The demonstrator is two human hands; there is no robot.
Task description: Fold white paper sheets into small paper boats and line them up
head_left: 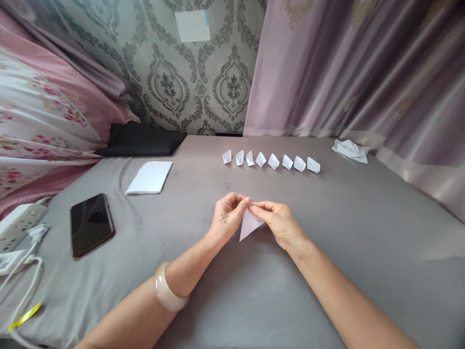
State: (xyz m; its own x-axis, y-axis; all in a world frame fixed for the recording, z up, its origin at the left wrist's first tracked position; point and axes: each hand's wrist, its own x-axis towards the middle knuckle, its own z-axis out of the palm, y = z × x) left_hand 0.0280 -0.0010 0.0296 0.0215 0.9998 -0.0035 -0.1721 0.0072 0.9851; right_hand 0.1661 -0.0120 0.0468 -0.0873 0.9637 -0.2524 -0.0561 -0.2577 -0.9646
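Observation:
Between my hands is a folded piece of white paper point(250, 225), one pointed corner hanging down toward me. My left hand point(229, 215) pinches its top edge between thumb and fingers, and a pale bangle sits on that forearm. From the other side my right hand point(279, 220) grips the same paper, its thumb close to the left thumb. The fingers cover the paper's upper part. Beyond the hands, several small folded paper shapes point(273, 161) stand in a row on the grey cloth point(203, 189).
A stack of white paper point(149, 178) lies to the left, with a black phone point(91, 224) nearer me. White power strips point(22, 224) and cables occupy the left edge. Black folded fabric point(141, 139) rests at the back left, crumpled paper point(351, 150) at the back right.

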